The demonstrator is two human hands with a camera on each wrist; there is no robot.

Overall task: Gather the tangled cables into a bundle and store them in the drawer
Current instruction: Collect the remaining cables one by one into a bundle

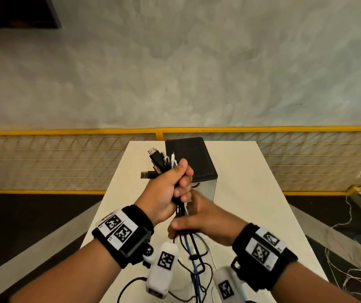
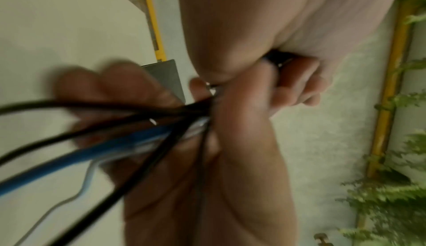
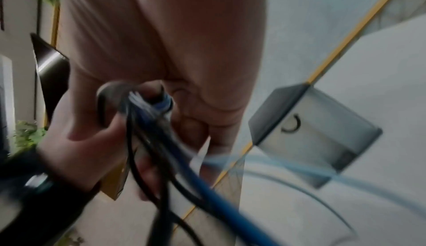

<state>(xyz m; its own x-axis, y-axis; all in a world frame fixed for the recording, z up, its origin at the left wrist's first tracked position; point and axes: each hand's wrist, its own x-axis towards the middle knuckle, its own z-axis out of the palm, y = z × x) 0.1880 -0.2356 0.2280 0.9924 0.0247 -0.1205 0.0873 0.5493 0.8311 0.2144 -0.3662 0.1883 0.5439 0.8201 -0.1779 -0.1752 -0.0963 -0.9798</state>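
Above the white table [image 1: 251,193] my left hand [image 1: 173,189] grips a bundle of black, white and blue cables [image 1: 180,209] in a fist, with several plugs [image 1: 156,161] sticking out of its top. Just below it my right hand [image 1: 193,223] is curled round the same cables [image 3: 147,140], thumb across the front. The loose lengths [image 1: 195,265] hang down and trail over the table's near edge. In the left wrist view the black and blue strands [image 2: 129,137] fan out from my fist. The small drawer unit [image 1: 191,160], black-topped with a translucent front [image 3: 322,140], stands behind my hands, its drawer closed.
A yellow wire fence [image 1: 66,162] runs behind the table, with a grey wall beyond. White strings [image 1: 354,248] lie on the floor at the right. Green plants [image 2: 392,204] show in the left wrist view.
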